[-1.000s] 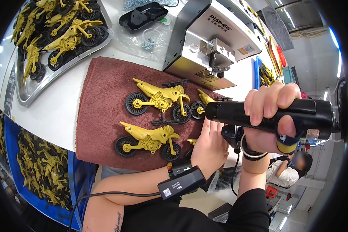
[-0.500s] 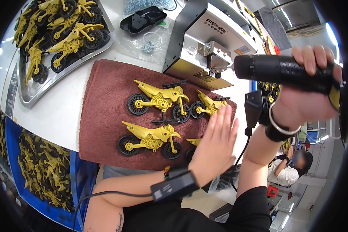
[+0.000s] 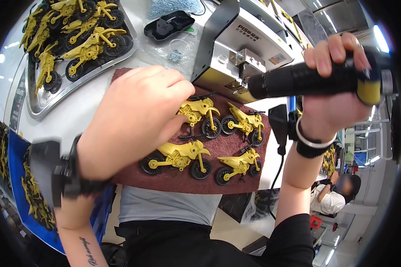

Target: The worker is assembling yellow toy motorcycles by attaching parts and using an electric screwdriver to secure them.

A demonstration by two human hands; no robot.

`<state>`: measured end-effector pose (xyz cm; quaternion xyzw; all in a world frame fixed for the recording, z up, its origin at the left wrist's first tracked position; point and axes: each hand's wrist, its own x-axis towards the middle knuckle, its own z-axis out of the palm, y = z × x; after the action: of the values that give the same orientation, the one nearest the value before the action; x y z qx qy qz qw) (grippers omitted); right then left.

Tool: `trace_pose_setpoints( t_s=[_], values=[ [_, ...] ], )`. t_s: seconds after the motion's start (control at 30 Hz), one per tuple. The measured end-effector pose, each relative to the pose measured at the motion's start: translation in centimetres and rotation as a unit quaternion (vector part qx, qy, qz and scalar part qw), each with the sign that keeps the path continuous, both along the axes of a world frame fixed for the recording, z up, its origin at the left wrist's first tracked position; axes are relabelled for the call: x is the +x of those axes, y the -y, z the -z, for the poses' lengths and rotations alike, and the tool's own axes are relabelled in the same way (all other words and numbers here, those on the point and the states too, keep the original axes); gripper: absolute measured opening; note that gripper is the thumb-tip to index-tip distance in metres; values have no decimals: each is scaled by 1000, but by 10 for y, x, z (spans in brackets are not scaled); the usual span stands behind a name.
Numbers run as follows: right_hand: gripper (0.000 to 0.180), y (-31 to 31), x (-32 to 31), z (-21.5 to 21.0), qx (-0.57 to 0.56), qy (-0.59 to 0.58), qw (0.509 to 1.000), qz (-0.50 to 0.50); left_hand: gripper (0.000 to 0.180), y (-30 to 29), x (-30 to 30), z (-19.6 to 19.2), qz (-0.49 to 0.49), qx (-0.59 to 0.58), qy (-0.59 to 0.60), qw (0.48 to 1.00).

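— What is the work area like?
— A white worktable (image 3: 82, 113) fills the middle, with a dark red mat (image 3: 236, 153) lying on its near edge.
— And around it?
— A blue bin (image 3: 13, 155) stands low on the left. On the far right, a bright window (image 3: 381, 40) lets in daylight above a pale floor (image 3: 343, 240).

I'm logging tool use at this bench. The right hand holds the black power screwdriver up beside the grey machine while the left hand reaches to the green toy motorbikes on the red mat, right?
One detail is off: the toy motorbikes are yellow, not green, as the head view shows. The right hand does hold the black power screwdriver beside the grey machine, and the left hand reaches over the red mat.
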<state>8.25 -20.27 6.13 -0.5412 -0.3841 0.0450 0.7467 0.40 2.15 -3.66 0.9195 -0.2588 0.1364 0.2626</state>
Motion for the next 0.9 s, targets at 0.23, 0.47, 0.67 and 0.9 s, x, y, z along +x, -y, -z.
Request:
trace_pose_setpoints(
  t_s=[0.23,0.47,0.67,0.9],
  values=[
    [24,-35,-43,16,-23,-53,998,-29,33,-8,18,42,95,-73,-59,991],
    [25,-47,-44,33,-39,-77,996,-18,29,-8,23,54,107,-138,-45,984],
    [26,-52,-48,43,-42,-73,996,-6,29,-7,22,55,104,-136,-45,984],
    [28,-53,-53,42,-71,-58,996,3,29,-7,22,54,101,-133,-46,985]
  ],
)
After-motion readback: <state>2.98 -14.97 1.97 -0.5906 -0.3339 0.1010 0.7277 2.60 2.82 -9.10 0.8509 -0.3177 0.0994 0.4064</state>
